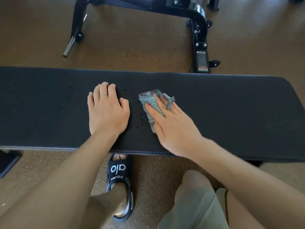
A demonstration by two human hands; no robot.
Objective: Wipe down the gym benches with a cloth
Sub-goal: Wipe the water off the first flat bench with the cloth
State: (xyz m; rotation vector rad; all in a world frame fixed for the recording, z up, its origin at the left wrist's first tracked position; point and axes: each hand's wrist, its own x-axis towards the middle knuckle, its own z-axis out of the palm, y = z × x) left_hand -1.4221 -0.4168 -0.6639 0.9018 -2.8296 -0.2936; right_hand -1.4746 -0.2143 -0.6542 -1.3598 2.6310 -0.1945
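Observation:
A long black padded gym bench (231, 100) runs across the middle of the view. A small light-blue cloth (151, 100) with a checked trim lies on its top, near the centre. My right hand (171, 123) presses flat on the cloth with straight fingers, covering its right part. My left hand (106, 109) rests palm-down on the bare pad just left of the cloth, fingers slightly bent, a ring on one finger. A few wet spots (140, 119) show on the pad between my hands.
A second black bench frame (200, 35) with wheels and a metal peg (68, 47) stands on the brown floor beyond the bench. My sandalled foot (119, 182) and my knee (196, 195) are under the near edge. A dark object (7, 162) lies at the lower left.

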